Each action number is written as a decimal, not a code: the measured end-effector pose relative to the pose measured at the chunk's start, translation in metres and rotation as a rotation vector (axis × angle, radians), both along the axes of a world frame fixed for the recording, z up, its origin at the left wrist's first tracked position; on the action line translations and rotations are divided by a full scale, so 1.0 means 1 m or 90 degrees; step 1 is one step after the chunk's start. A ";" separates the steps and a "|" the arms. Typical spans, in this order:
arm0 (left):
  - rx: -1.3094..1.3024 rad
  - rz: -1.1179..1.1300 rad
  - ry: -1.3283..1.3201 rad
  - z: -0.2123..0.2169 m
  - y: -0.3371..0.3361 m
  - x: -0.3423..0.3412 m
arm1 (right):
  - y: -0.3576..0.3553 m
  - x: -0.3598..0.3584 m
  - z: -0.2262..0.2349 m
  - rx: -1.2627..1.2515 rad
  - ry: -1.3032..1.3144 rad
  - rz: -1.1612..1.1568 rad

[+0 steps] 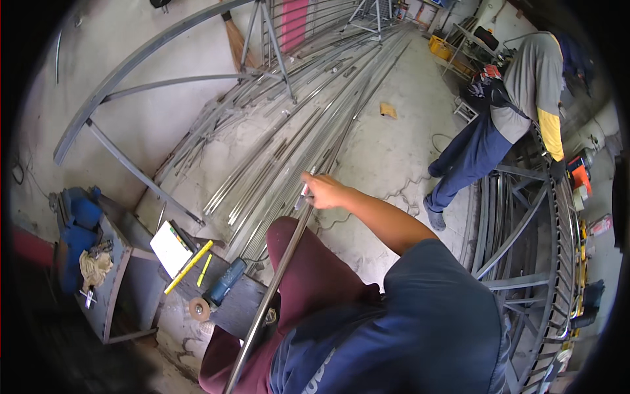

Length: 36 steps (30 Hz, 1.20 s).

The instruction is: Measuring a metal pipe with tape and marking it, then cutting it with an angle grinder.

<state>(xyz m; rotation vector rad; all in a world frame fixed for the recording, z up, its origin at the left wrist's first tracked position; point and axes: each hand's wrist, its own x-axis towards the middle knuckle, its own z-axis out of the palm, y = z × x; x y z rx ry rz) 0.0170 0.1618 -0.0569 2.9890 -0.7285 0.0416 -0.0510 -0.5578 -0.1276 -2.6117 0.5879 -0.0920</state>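
Observation:
My right hand (323,192) is stretched out in front of me, its fingers closed around a small white marker (302,194) with a touch of red. The marker is at the far part of a long metal tube (272,289), which slants past my bent knee toward the lower edge. I cannot tell whether its tip touches the tube. My left hand is out of view. Left of the tube, a dark metal bench (244,307) bears a blue angle grinder (226,281), an open notebook (172,249), a yellow folding ruler (189,266) and a thin yellow-green pen (204,270).
Many metal bars (282,154) lie along the floor ahead. A curved metal frame (131,62) leans at the left wall, above a blue vise (82,211). At right, a co-worker (485,138) bends over a large curved metal frame (548,262). A cardboard piece (388,110) lies on the floor.

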 end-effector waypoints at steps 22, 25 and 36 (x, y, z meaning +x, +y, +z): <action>-0.071 -0.182 -0.097 -0.002 -0.264 0.029 | 0.153 0.061 0.005 0.079 -0.134 0.055; -0.105 -0.221 -0.136 -0.003 -0.258 0.036 | 0.164 0.066 0.011 0.058 -0.139 0.031; -0.160 -0.309 -0.199 0.005 -0.255 0.043 | 0.168 0.063 0.010 -0.028 -0.175 0.109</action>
